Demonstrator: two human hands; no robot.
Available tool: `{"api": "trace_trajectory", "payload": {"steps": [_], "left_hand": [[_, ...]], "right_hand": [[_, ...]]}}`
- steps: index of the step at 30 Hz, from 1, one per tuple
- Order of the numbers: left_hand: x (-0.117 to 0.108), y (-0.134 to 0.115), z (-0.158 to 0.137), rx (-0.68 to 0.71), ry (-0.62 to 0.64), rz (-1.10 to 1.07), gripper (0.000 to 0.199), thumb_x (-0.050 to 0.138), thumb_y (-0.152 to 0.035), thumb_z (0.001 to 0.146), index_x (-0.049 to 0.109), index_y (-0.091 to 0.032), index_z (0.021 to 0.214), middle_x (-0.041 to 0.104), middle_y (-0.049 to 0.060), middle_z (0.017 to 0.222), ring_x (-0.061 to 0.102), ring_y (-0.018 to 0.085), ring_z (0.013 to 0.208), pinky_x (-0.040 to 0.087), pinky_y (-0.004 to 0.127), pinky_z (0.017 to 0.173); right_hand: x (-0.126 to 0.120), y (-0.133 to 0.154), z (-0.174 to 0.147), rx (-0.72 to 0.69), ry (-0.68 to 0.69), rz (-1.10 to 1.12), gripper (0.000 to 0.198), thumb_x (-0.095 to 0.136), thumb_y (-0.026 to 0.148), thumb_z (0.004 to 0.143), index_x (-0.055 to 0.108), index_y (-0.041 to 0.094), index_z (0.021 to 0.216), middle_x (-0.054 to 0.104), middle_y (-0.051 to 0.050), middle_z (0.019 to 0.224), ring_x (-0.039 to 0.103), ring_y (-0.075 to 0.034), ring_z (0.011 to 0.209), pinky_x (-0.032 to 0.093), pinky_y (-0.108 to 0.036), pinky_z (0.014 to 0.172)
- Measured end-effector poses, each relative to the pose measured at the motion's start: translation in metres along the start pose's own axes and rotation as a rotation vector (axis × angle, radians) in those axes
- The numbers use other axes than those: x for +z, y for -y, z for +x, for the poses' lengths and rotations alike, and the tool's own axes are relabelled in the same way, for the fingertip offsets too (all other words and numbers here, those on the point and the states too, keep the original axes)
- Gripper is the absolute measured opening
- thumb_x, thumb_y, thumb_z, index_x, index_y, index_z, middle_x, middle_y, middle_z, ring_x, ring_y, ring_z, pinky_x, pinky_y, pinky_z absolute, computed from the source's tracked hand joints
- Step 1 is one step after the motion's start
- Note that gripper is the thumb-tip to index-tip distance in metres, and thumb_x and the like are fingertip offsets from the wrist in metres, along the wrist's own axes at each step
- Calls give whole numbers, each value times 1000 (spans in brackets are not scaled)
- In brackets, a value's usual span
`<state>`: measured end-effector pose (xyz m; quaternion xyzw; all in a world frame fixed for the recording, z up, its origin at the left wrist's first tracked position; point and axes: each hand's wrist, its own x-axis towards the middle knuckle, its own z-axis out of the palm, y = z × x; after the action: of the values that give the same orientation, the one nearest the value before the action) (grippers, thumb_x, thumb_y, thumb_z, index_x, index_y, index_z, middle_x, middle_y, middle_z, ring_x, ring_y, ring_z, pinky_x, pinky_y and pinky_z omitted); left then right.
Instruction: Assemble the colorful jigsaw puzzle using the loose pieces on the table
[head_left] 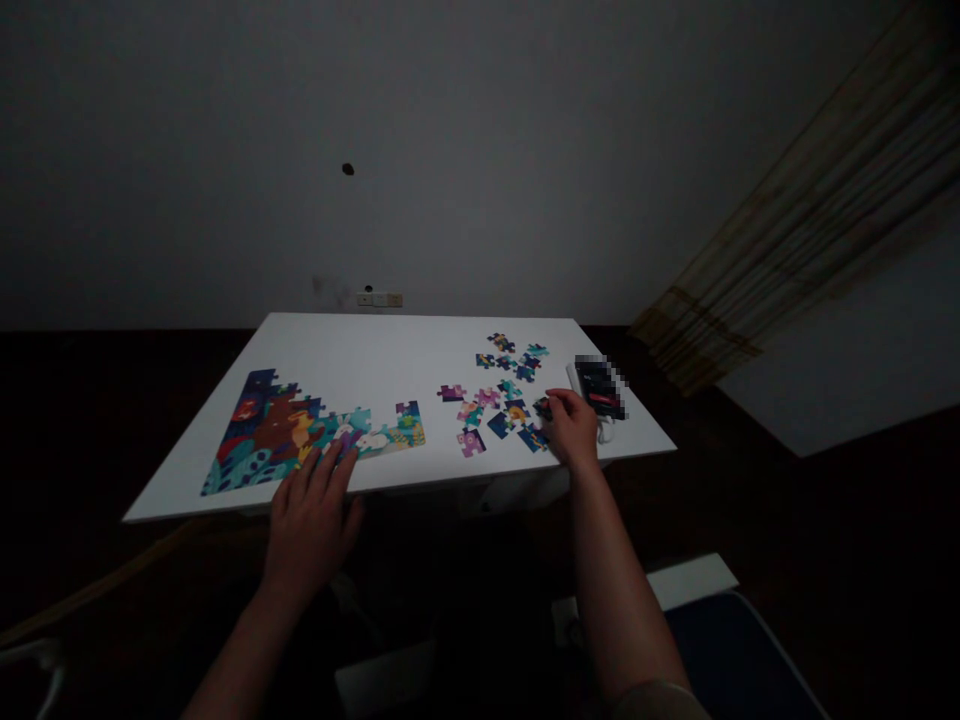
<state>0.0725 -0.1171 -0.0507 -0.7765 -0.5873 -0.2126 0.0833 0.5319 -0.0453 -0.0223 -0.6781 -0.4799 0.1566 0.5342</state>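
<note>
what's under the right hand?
The right hand rests on loose puzzle pieces on the white table. Whatever lies beneath its palm is hidden.

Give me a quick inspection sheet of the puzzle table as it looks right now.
Surface: white table, dimly lit.
Job's things: part-built jigsaw at near left; loose pieces scattered at right.
Clutter: dark blurred object at the right edge.
Hands: left hand flat, fingertips on the jigsaw's near edge; right hand on the loose pieces, grip unclear.
Cables: white cord beside the right hand.
Surroundings: bare wall, wall socket, curtain at right.
</note>
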Motion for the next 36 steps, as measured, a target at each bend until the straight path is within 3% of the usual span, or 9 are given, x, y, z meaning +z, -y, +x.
{"api": "trace_trajectory", "payload": {"steps": [5, 15, 21, 36], "left_hand": [[2, 2, -1, -7, 4, 12, 78, 58, -32, 107, 41, -32, 183, 53, 12, 182, 47, 43, 168, 39, 67, 134], [1, 3, -2, 3, 11, 34, 78, 57, -35, 111, 35, -31, 185, 52, 16, 182, 47, 46, 167, 40, 71, 133], [1, 3, 0, -3, -3, 0, 78, 59, -34, 109, 40, -30, 184, 54, 18, 179, 48, 48, 166, 40, 74, 133], [6, 5, 1, 1, -26, 4, 70, 58, -35, 108, 49, -28, 178, 57, 15, 178, 51, 43, 165, 41, 67, 133]], "right_hand": [[1, 3, -1, 11, 6, 51, 43, 64, 54, 95, 83, 19, 110, 77, -5, 80, 70, -25, 77, 51, -35, 73], [-1, 5, -2, 22, -27, -25, 34, 62, 46, 89, 84, 22, 97, 67, 0, 69, 59, -22, 67, 42, -32, 63], [-1, 10, -3, 40, -26, -36, 32, 61, 44, 86, 83, 23, 93, 57, 3, 62, 53, -22, 62, 37, -32, 60], [2, 10, 4, 11, -6, -44, 36, 60, 50, 85, 82, 22, 92, 67, -1, 68, 61, -25, 69, 43, -34, 65]]}}
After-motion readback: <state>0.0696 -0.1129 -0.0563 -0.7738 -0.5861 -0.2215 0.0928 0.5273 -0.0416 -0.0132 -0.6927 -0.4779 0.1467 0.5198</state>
